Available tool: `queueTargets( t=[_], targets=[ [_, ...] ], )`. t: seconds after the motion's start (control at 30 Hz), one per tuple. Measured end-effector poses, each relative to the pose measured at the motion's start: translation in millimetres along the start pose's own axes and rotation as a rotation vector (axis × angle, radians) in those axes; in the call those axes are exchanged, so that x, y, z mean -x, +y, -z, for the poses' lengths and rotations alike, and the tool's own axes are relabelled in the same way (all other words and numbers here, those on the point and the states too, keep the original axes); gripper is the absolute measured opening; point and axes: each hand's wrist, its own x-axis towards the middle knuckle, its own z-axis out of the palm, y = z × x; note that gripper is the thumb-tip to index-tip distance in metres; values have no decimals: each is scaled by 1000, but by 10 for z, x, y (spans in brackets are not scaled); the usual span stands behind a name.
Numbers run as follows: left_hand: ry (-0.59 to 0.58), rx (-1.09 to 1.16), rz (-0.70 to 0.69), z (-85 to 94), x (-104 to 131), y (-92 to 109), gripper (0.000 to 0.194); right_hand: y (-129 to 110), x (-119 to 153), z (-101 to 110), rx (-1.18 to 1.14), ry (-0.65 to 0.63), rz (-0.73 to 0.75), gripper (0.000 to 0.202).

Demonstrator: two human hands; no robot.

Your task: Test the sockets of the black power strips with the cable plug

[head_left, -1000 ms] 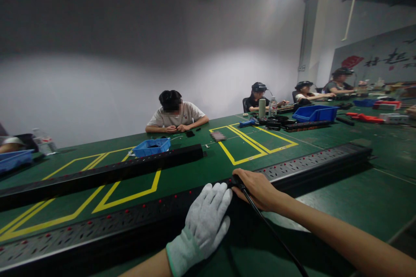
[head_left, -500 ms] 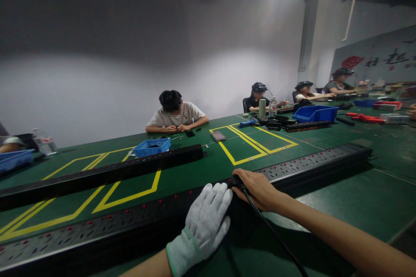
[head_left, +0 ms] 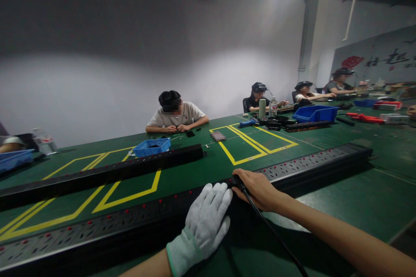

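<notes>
A long black power strip (head_left: 130,223) with rows of sockets and small red lights crosses the green table in front of me. My left hand (head_left: 208,214), in a white glove with a green cuff, lies over the strip near its middle, fingers stretched out and thumb on the near side. Just right of it, my bare right hand (head_left: 255,188) is closed around a black power plug (head_left: 238,180) at the strip's top. From the plug a black cable (head_left: 269,227) runs down toward me. Whether the prongs sit in a socket is hidden.
A second black strip (head_left: 107,171) lies farther back on the left, beside a small blue tray (head_left: 152,147). Yellow tape outlines (head_left: 234,162) mark the table. Across it a person (head_left: 175,114) leans over small parts. A larger blue bin (head_left: 315,114) stands back right.
</notes>
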Motion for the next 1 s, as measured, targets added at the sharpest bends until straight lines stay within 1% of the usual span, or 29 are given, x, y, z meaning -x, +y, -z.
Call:
queueTargets(
  t=[0.4,0.6,1.0],
  targets=[
    [7,14,-4,-6,5,0,60,-4,-2,20,21,-21,7,24],
    [-26,7,-9,3,7,5,59,-6,-7,14,22,-28,-7,24],
    [-3,-14,-5,-14,14,3,61,-3,-4,16,21,-19,7,23]
  ],
)
